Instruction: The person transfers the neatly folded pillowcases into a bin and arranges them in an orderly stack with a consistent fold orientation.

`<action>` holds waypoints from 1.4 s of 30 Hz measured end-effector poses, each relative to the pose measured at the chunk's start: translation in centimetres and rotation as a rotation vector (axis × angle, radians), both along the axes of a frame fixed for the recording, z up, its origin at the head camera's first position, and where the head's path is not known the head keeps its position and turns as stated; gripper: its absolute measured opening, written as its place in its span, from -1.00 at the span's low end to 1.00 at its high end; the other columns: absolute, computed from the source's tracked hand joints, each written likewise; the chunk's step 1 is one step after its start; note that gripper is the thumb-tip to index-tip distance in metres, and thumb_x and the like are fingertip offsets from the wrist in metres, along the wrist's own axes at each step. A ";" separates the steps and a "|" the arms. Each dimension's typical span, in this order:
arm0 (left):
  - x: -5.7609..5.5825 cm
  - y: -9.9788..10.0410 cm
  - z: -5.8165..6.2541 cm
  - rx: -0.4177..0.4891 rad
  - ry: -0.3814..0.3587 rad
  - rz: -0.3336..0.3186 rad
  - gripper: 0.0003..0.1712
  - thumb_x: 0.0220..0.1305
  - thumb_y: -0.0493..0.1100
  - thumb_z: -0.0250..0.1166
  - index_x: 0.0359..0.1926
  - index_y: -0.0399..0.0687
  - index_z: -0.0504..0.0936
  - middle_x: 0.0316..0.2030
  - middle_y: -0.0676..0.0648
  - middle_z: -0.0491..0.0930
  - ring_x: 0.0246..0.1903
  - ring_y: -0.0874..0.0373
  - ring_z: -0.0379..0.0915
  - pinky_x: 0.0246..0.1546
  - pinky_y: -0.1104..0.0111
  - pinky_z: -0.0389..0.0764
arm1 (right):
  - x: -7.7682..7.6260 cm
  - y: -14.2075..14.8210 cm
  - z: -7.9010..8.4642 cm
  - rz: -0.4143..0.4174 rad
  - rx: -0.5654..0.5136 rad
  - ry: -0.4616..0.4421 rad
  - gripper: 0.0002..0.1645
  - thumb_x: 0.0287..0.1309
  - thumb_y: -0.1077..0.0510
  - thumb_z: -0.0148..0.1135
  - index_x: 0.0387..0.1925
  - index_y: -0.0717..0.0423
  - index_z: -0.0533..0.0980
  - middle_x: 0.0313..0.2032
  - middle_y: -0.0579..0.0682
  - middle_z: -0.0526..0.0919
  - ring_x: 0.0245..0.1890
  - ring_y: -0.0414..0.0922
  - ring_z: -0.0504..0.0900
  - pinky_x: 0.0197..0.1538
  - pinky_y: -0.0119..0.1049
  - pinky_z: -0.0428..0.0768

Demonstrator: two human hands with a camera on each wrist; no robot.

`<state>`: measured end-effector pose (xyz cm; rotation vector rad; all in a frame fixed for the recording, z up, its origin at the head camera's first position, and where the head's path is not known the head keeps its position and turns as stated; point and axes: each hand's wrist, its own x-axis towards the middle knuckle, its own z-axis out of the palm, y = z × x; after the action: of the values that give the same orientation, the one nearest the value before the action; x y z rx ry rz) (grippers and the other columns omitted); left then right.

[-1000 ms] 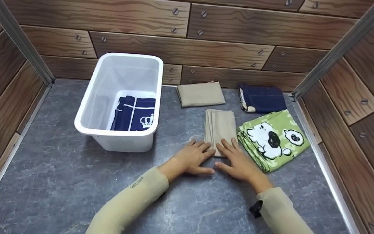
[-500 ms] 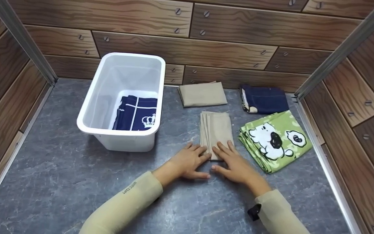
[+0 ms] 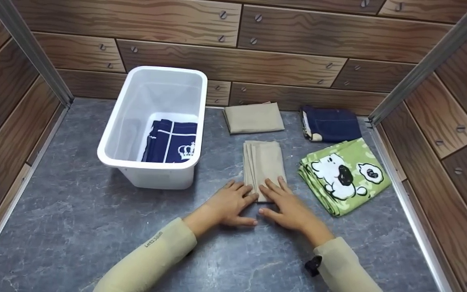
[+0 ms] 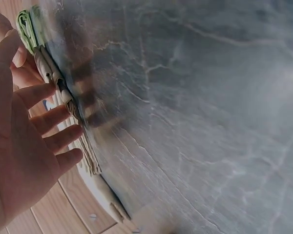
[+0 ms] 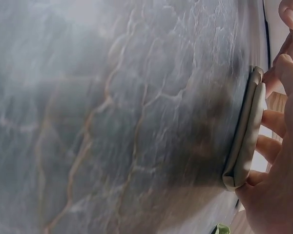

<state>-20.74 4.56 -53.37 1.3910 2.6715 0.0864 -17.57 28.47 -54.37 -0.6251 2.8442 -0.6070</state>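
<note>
On the surface [image 3: 63, 215], a white bin [image 3: 158, 177] holds navy cloth [image 3: 168, 142]; our straight-fingered left hand [image 3: 230, 205] and right hand [image 3: 287, 209] touch tan cloth [image 3: 265, 164].

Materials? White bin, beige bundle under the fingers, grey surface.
White bin: probably plastic, satin; smooth, molded-looking rim. Beige bundle: fabric, matte; soft folded layers at its edge, fiber unclear. Grey surface: possibly laminate or stone; marble-like veins, soft sheen.

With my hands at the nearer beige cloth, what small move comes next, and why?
Perhaps curl your left hand and right hand under the nearer beige cloth to lift it: both rest at its near end, it looks folded, and a navy cloth lies inside the white bin.
</note>
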 end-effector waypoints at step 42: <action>-2.1 -0.9 -0.4 1.324 -1.069 0.711 -0.47 0.47 0.03 0.06 0.28 -0.22 0.46 0.33 -0.22 0.40 0.30 -0.18 0.34 0.20 -0.10 0.49 | -1.0 1.4 0.7 -0.482 -0.960 -0.110 -0.43 0.56 0.17 -0.24 0.43 0.41 0.17 0.46 0.33 0.16 0.47 0.24 0.12 0.48 0.16 0.13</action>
<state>-22.87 3.70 -53.73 0.0853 1.7851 2.1422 -18.61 29.88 -53.67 0.0370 2.4461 -2.0377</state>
